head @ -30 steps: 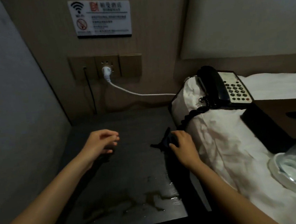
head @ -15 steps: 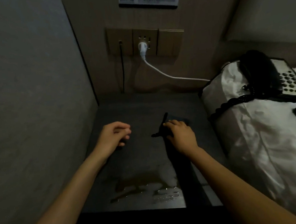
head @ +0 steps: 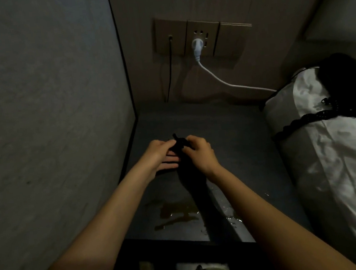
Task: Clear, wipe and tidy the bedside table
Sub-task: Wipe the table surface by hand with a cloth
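Head view: both hands meet over the middle of the dark tabletop point(head: 228, 143). The left hand point(head: 156, 156) and the right hand point(head: 198, 152) each pinch a small black cloth point(head: 180, 144) between curled fingers, held just above the surface. A wet spill point(head: 176, 214) lies near the front edge. Advice: bunch the cloth into a flat pad, keep a firm grip, then wipe toward the spill in overlapping strokes, clear of the white cable point(head: 222, 80).
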Demonstrator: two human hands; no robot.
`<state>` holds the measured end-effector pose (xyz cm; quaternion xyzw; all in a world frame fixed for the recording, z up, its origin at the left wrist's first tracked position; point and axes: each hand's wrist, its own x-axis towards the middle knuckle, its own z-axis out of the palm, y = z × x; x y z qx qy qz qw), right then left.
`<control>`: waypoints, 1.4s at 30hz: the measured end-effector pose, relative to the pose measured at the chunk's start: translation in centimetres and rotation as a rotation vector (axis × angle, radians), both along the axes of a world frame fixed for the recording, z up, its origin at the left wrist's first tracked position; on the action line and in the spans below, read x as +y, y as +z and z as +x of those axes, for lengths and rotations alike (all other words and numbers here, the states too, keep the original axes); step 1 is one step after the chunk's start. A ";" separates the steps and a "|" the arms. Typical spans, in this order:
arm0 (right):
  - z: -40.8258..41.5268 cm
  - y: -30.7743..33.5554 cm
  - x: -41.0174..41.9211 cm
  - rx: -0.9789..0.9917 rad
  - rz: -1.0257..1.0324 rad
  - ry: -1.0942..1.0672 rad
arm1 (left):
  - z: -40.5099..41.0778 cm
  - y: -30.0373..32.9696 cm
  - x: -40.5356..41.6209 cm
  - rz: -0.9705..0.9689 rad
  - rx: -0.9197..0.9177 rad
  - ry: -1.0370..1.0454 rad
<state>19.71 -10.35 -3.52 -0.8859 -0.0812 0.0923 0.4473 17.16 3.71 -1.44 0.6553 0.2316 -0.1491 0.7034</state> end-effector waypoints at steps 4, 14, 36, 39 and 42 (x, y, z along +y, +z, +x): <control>-1.8 1.2 1.1 0.162 0.283 0.160 | -0.1 -0.1 0.9 -0.097 0.042 0.150; -1.5 2.2 1.2 0.163 0.395 -0.217 | -0.6 0.5 2.8 0.032 -0.204 0.115; -1.1 -1.8 7.9 -0.494 -0.607 0.584 | -2.3 -1.7 9.9 0.917 0.041 -0.241; -0.4 -3.5 8.4 -0.367 -0.715 0.642 | -2.4 -1.7 11.0 0.884 0.059 -0.208; -0.7 -4.6 9.2 -0.357 -0.738 0.623 | -2.2 -1.4 11.7 0.820 0.063 -0.174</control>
